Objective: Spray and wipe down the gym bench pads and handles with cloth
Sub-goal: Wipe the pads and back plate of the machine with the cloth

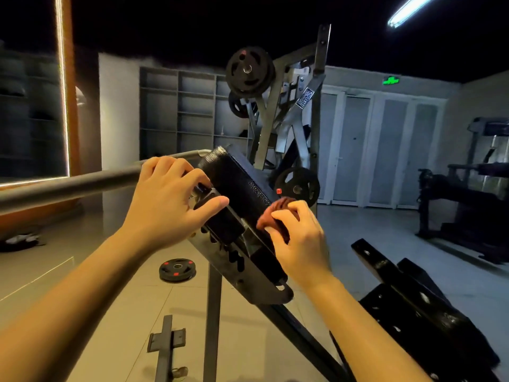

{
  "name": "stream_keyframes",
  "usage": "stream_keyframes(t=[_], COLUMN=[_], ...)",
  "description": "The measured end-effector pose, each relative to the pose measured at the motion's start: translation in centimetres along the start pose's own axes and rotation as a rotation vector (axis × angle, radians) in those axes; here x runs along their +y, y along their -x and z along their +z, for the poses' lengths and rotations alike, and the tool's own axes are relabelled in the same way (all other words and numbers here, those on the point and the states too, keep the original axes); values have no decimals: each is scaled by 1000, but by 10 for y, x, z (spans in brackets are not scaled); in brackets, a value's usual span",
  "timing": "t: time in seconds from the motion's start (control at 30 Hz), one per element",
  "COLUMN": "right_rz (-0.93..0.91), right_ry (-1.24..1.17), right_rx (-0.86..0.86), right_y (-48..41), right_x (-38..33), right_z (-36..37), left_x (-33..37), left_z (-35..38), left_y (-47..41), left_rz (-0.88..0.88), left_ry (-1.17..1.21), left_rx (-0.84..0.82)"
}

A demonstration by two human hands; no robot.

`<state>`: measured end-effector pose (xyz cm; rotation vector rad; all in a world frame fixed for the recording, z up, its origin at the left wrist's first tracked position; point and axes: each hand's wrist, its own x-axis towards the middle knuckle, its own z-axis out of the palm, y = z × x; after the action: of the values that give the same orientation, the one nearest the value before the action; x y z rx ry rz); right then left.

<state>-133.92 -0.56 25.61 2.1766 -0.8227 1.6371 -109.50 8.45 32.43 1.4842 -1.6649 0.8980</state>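
While left hand (168, 194) grips pad (239, 177) | right hand (300, 238) pinches cloth (275, 213) against pad

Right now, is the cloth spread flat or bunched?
Bunched. The cloth is wadded under the fingers of the right hand, against the black pad; no flat spread shows.

Both arms are bare and reach in from the bottom. The left forearm (68, 299) comes up from the lower left corner and the right forearm (366, 326) from the bottom right, angling toward each other. The left hand (170, 199) is palm down, fingers curled over the near end of the tilted black padded cushion (242, 180), thumb stretched along its side. The right hand (300, 244) sits a bit lower, back to the camera, fingers bunching a rust-red cloth (276, 215) against the cushion.
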Motion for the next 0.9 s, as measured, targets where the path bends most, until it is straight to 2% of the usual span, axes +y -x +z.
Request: stream_keyframes(t=[0.1, 0.17, 0.3, 0.4, 0.47, 0.53, 0.67, 0.77, 0.9], right_rz=[-133, -164, -121, -56, -22, -24, -117, -210, -198], right_ry=[-17, -30, -8, 122, 153, 143, 5, 39, 55], right_rx=[58, 81, 55, -40, -103, -99, -33, -1, 41], right_y=[-70, -80, -8, 70, 89, 70, -24, -78, -58], right_x=[-42, -44, 3, 45, 55, 45, -11, -43, -27], right_z=[20, 26, 10, -12, -21, -20, 2, 13, 12], left_x=[0, -4, -10, -7, -4, -3, -3, -5, -9], left_z=[-3, -4, -3, 1, 2, 2, -2, -6, -6], left_y=[0, 0, 0, 1, 0, 0, 1, 1, 2], left_rz=[-8, 4, 41, 37, 23, 12, 13, 19, 38], left_ry=[15, 26, 23, 19, 17, 10, 40, 65, 68], left_rx=[-19, -32, -29, -11, 1, -4, -11, -26, -31])
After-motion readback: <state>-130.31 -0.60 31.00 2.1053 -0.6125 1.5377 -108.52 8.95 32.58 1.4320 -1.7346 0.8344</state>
